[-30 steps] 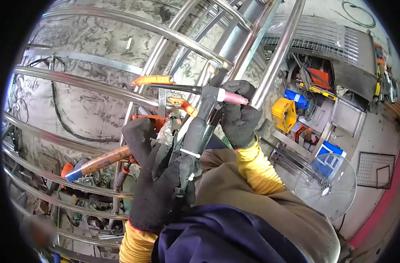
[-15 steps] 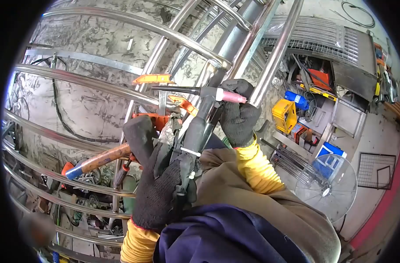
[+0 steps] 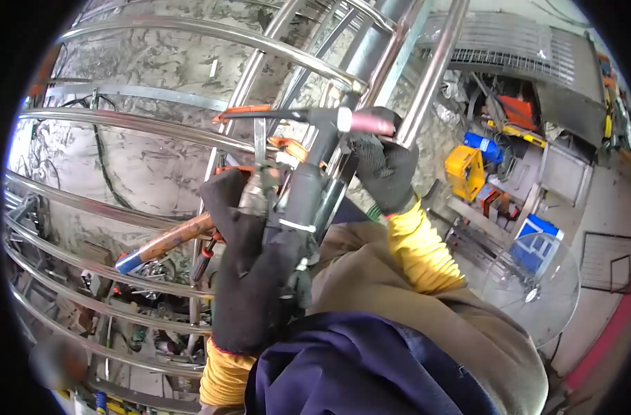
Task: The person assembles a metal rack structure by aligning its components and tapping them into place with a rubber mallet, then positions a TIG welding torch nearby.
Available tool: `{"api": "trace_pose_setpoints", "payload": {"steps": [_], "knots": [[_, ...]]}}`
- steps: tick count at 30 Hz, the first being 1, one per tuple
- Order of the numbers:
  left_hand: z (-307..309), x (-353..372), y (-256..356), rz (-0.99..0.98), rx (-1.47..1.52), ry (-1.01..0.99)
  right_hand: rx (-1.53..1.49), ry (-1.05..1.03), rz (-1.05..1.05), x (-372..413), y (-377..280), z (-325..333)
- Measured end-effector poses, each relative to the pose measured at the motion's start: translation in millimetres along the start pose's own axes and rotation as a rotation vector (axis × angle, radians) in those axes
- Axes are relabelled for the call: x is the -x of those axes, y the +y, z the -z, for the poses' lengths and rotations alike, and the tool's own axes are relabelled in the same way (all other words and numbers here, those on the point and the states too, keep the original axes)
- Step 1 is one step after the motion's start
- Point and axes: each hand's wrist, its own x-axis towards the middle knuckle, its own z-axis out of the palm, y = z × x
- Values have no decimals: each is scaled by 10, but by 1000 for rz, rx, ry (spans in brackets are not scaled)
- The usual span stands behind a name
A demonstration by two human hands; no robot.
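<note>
The left hand point(image 3: 249, 277), in a black knit glove with a yellow sleeve at the wrist, is wrapped tight around the handle of a welding torch point(image 3: 308, 187) together with its taped hose bundle. The fingers are closed round it and the thumb stands up along the left side. The torch rises from that grip towards the upper middle of the view, where its head turns sideways. A pink nozzle point(image 3: 370, 123) points right and a long dark back cap point(image 3: 260, 114) points left.

The right hand point(image 3: 384, 166), gloved the same way, sits just under the nozzle with its fingers curled, touching the torch head from below. Whether it pinches anything between the fingertips cannot be told, since the nozzle and the glove hide them. The nozzle tip lies against a shiny upright steel tube point(image 3: 433, 69), one bar of a larger frame of curved rails point(image 3: 191, 38) that fills the left half of the view.

Two orange clamps are fixed on the frame right behind the torch — one point(image 3: 243, 111) level with the back cap, the other point(image 3: 288, 146) a little lower. A hammer point(image 3: 163, 242) with a wooden handle (its end wrapped in blue) lies slanted among the rails, beside the left thumb.

On the floor to the right, well apart from the hands, stand a yellow box point(image 3: 465, 169), a blue container point(image 3: 485, 145) and a round fan point(image 3: 536, 290) — with a metal grille point(image 3: 509, 48) above them
</note>
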Motion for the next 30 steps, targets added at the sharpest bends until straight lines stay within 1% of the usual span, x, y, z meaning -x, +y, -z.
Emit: {"api": "trace_pose_setpoints", "payload": {"steps": [1, 2, 3, 4, 5, 7, 8, 9, 10, 11, 12, 13, 14, 15, 16, 17, 18, 19, 20, 21, 22, 23, 24, 25, 26, 27, 29, 30], "knots": [[-90, 15, 220, -4, 186, 133, -143, -31, -121, -8, -75, 60], [-147, 25, 349, -10, 367, 268, -190, -15, -184, -20, -97, 83], [-121, 28, 317, 17, 480, 292, 384, -279, 92, -96, -206, 166], [-80, 79, 257, 25, 447, 299, 390, -369, -35, -182, -374, 286], [-15, 139, 181, -60, 195, 370, 391, -464, -159, -250, -483, 406], [89, 232, 50, -243, -309, 494, 285, -522, 105, -360, -444, 605], [110, 277, 12, -337, -558, 551, 411, -594, 156, -417, -502, 786], [81, 318, 0, -431, -807, 603, 421, -564, 59, -405, -547, 944], [-207, 349, 187, -307, 13, 688, 462, -521, 86, -390, -576, 1076], [-306, 412, 242, -317, -10, 703, 501, -480, 113, -385, -619, 1133], [-402, 486, 278, -217, 67, 732, 590, -429, 188, -346, -694, 1165], [-489, 554, 293, -122, 146, 763, 858, -405, 361, -402, -811, 1190], [-320, 630, 187, -133, 432, 511, 820, -362, 364, -443, -755, 1282], [-419, 655, 156, -253, 323, 516, 783, -318, 363, -470, -695, 1366], [-522, 709, 153, -265, 319, 612, 752, -310, 372, -446, -637, 1420], [-625, 774, 155, -277, 313, 704, 701, -236, 368, -409, -572, 1463], [-654, 837, 80, -288, 284, 712, 652, -162, 364, -394, -509, 1501], [-609, 905, -76, -327, 51, 833, 624, -150, 366, -410, -433, 1495], [-640, 929, -139, -363, -185, 947, 499, -91, 491, -442, -356, 1457], [-678, 952, -175, -332, 55, 929, 375, -30, 616, -490, -301, 1479], [-718, 953, -179, -315, 143, 813, 766, -125, 960, -592, -289, 1643], [-748, 964, -170, -291, 231, 699, 745, -109, 956, -566, -192, 1681], [-765, 938, -191, -285, 229, 696, 730, -50, 788, -507, -56, 1677], [-777, 909, -174, -277, 321, 598, 713, 2, 621, -443, 58, 1674], [-828, 872, -133, -302, 257, 641, 553, -56, 540, -368, 121, 1687], [-898, 832, -94, -327, 192, 687, 538, -55, 542, -327, 248, 1721], [-1004, 690, -12, -477, -187, 976, 655, -9, 647, -315, 367, 1709], [-982, 654, 92, -503, -149, 974, 680, -32, 591, -264, 386, 1720]]}}
